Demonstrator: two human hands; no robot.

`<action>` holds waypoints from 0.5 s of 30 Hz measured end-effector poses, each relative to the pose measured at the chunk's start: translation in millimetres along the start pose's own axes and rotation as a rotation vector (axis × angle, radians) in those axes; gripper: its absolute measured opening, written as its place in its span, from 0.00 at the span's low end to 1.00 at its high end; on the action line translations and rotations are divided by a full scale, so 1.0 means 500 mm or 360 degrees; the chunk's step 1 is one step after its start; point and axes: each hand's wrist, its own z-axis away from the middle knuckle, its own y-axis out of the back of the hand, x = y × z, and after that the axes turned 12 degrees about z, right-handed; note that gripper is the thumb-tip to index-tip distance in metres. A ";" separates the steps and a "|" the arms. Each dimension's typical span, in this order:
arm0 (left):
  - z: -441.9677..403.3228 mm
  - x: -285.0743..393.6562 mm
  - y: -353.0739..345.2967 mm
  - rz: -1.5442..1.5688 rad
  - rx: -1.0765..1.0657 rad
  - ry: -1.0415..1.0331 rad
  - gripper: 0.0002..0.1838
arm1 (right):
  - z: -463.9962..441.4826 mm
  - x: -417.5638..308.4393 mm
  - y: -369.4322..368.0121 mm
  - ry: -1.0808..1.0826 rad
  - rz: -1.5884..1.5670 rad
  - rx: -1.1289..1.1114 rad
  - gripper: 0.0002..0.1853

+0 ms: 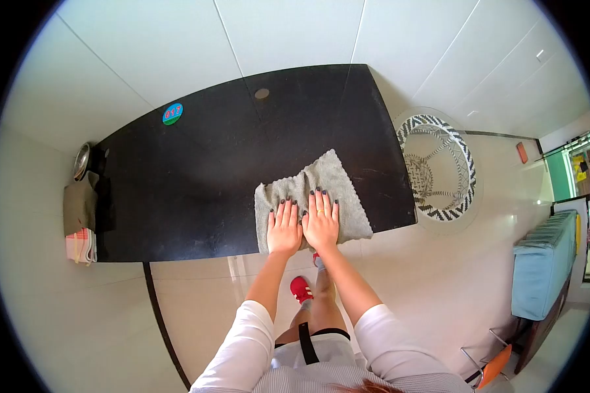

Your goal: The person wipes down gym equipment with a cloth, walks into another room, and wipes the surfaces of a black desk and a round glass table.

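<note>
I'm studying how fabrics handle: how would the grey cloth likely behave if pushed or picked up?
The grey cloth is probably floppy: its upper edge ripples. It looks thin, so likely light for its size. Pushed by the flat left hand and right hand, it may slide or bunch on the smooth-looking black tabletop.

Grey cloth point(353, 209); black table point(183, 183); basket rim point(470, 173) in black-and-white zigzag; red shoe point(299, 287) with white stripes.
</note>
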 end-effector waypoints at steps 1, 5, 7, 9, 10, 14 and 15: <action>0.005 0.001 0.002 0.0002 -0.0002 -0.0018 0.29 | 0.003 -0.002 0.002 0.0004 0.0005 -0.0003 0.29; 0.018 -0.008 -0.003 -0.0002 0.0028 -0.0020 0.28 | 0.017 -0.019 -0.001 -0.0053 0.0003 -0.0051 0.29; 0.025 -0.023 -0.003 0.0005 0.0035 -0.0039 0.28 | 0.020 -0.033 -0.002 -0.0083 -0.0003 -0.0083 0.30; 0.034 -0.031 0.005 0.0011 0.0024 -0.0046 0.28 | 0.023 -0.044 -0.001 -0.0101 0.0041 -0.0048 0.31; 0.033 -0.036 0.012 -0.0001 0.0000 -0.0048 0.27 | 0.017 -0.048 -0.002 -0.0105 0.0070 -0.0087 0.31; 0.035 -0.042 0.023 -0.0036 0.0063 -0.0036 0.27 | 0.012 -0.061 -0.003 -0.0090 0.0059 -0.0063 0.32; 0.034 -0.047 0.022 -0.0038 0.0064 -0.0030 0.27 | 0.009 -0.067 -0.006 -0.0096 0.0061 -0.0068 0.32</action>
